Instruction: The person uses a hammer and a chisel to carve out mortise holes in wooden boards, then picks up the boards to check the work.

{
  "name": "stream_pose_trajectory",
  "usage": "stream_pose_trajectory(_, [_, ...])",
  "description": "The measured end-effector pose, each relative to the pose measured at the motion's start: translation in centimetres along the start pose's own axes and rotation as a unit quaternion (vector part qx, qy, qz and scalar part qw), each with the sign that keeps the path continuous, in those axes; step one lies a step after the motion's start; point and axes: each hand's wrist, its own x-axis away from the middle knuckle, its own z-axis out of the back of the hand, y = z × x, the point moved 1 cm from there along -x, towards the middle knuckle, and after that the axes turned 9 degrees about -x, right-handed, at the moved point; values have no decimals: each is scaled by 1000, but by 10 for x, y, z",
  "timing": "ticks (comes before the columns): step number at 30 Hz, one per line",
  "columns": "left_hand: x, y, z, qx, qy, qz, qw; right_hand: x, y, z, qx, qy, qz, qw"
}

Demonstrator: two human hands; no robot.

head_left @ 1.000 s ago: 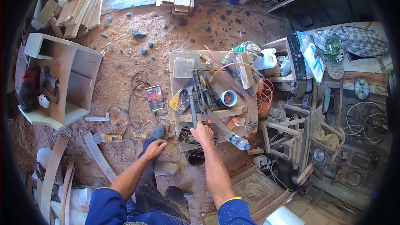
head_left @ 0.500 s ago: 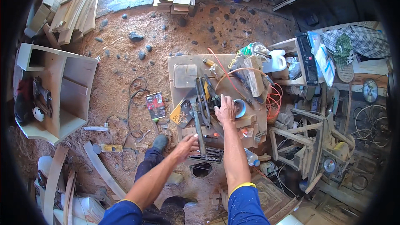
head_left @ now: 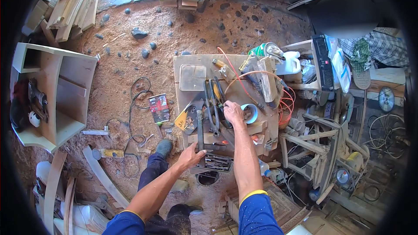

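Touches the near part of a long-handled tool (head_left: 200, 132) with the left hand (head_left: 190, 155), thumb laid across the handle. Impossible to judge, with the other fingers partly hidden, a full closing around it. Holds the right hand (head_left: 234, 113) low over the middle of the worktable (head_left: 183, 100), fingers half curled and pointing toward a yellow-handled tool (head_left: 216, 92); not clear from this view, a grip or only a light contact there.

About the relation in space: long-handled tool just to the right of the left hand, over the near part of the worktable, with its long axis running almost straight outward, near end at the left part of a dark tray (head_left: 220, 170). Left hand clearly the nearer one; right hand farther out and to the right of the handle, with dark pincers (head_left: 212, 119) between. Yellow-handled tool to the left of the right hand and a little beyond it; blue cup (head_left: 255, 115) just beside the right hand, on the other side.

By count: two bare hands, one long-handled tool, one yellow-handled tool, one pair of dark pincers, one cup, one tray with slim metal pieces too crowded for counting, one thick wood block (head_left: 266, 76), one flat rectangular box (head_left: 193, 78), one white jug (head_left: 289, 64), and two round saw blades (head_left: 386, 99), well apart from both hands.
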Motion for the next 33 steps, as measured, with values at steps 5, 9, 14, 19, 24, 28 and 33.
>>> stream_pose_trajectory(5, [4, 11, 5, 12, -19, -30, 999, -4, 8, 9, 34, 28, 38, 998])
stream_pose_trajectory(9, [8, 11, 16, -7, -7, -49, 999, 1, 10, 21, -32, 113, 157, 981])
stream_pose_trajectory(14, [21, 30, 43, 75, 98, -86, 989, 59, -8, 50, -65, 214, 95, 970])
stream_pose_trajectory(19, [11, 75, 48, 365, 23, -166, 916, 177, -73, 38, -264, 185, 114, 940])
stream_pose_trajectory(24, [7, 61, 42, 502, 11, -25, 864, 192, -53, 6, -251, 94, 282, 921])
stream_pose_trajectory(28, [0, -19, 57, 335, 224, 46, 914, 135, -36, 5, 19, 266, 202, 942])
stream_pose_trajectory(33, [-15, -33, 59, 79, 132, 98, 983, 60, -6, -2, 12, 125, 46, 991])
